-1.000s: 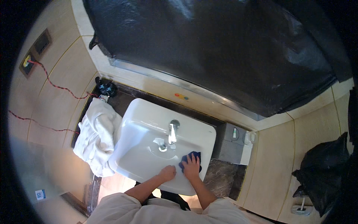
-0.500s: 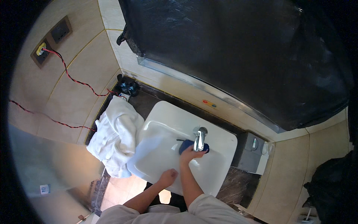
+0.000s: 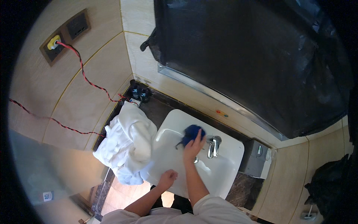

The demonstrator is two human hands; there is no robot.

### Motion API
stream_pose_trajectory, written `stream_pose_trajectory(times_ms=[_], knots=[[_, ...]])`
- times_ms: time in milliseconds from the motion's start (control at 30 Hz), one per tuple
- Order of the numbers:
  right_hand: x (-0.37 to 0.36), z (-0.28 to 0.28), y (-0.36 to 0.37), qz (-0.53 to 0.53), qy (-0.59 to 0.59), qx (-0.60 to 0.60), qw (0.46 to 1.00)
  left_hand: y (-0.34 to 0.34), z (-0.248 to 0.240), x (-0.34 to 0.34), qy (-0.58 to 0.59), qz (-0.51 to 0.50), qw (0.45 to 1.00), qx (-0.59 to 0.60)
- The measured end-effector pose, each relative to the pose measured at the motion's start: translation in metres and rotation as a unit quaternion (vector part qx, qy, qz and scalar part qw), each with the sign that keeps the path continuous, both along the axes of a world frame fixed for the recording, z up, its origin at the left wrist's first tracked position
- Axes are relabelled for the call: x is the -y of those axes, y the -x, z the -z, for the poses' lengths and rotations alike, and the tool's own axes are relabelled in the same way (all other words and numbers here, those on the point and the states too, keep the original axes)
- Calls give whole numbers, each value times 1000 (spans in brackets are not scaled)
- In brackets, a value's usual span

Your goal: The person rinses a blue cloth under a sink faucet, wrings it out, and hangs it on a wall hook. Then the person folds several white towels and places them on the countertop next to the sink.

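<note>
Two bare hands at one white sink (image 3: 223,175). Right grip (image 3: 194,146) closed on one dark blue cloth (image 3: 193,131), fingers over its right side; cloth lies toward the sink's rear, left of the tap. Left grip (image 3: 167,179) curled in a loose fist over the sink's near part, nearer the body than the right.

Around the right grip: one chrome tap (image 3: 213,146) just to its right; one drain (image 3: 196,159) nearer the body, partly behind the wrist. Well left, one heap of white towelling (image 3: 130,138). Farther right, one grey box (image 3: 255,158) on the dark tabletop (image 3: 244,191). Beyond, up the left wall, one yellow plug (image 3: 54,42) and two lengths of red-and-black cord (image 3: 86,79). Above, one black sheet (image 3: 246,67).
</note>
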State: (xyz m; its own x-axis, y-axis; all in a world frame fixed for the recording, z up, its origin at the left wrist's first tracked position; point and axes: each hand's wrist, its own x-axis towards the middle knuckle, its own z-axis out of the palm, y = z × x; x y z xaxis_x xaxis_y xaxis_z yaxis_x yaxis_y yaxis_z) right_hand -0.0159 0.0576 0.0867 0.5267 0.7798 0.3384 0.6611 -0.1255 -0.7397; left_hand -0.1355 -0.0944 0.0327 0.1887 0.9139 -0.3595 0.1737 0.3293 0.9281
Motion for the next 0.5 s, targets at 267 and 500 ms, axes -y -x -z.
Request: stream_pose_trajectory(times_ms=[267,500], knots=[[-29,38,16,-76,159,230,957,29,20,-16,-19,-72,997,16],[92,87,64,-289,147,-62,944,51,-33,-12,-78,-39,984,-154]])
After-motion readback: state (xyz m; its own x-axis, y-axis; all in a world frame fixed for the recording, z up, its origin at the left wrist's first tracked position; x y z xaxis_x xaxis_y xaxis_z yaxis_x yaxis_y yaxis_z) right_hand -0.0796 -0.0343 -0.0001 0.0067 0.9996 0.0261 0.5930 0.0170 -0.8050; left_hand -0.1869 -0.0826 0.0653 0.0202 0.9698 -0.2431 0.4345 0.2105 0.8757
